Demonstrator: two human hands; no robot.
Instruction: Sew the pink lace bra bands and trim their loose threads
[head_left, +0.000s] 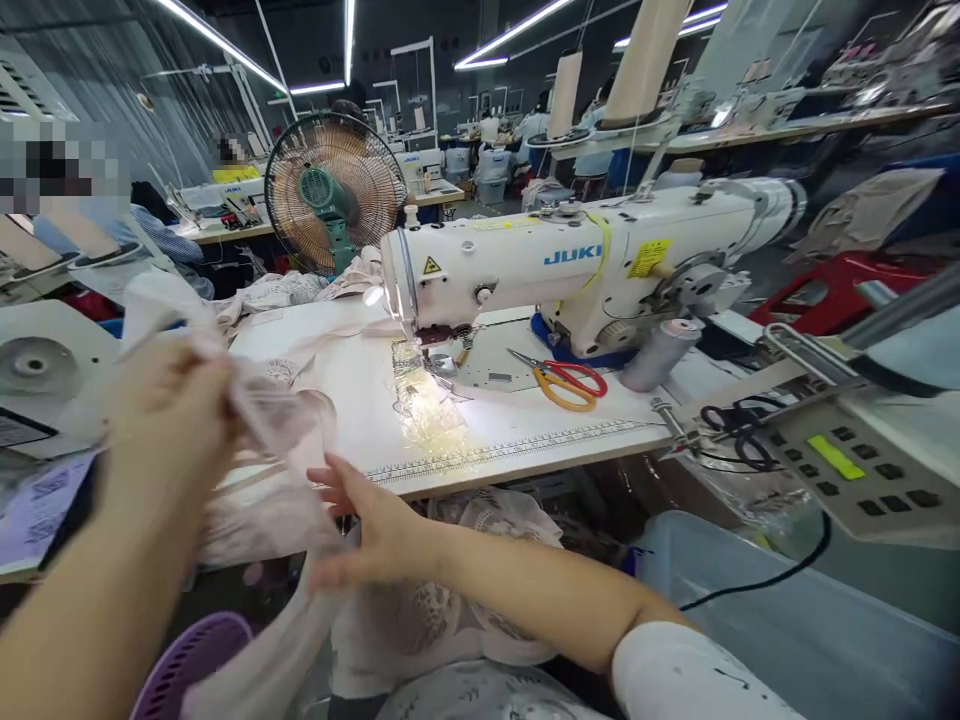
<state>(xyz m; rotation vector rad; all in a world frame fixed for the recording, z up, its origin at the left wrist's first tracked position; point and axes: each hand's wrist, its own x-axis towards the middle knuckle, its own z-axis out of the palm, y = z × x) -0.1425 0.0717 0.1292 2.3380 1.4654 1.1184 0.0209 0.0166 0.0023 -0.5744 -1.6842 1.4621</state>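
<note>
Pale fabric (266,415): left of sewing machine (510,250), bunched, trailing off worktop (360,390). Left hand (169,410): grip closed on fabric. Right hand (386,530): grip spread, beside fabric, contact unclear. Scissors (570,385): in front of sewing machine. Risk: dangling end could snag worktop edge, pulling fabric askew.

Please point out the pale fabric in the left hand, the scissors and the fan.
Pale fabric (262,408): head view, on its blurred upper part.
Scissors (542,371): head view, where blades meet handles.
Fan (322,188): head view, on the green motor housing.
</note>
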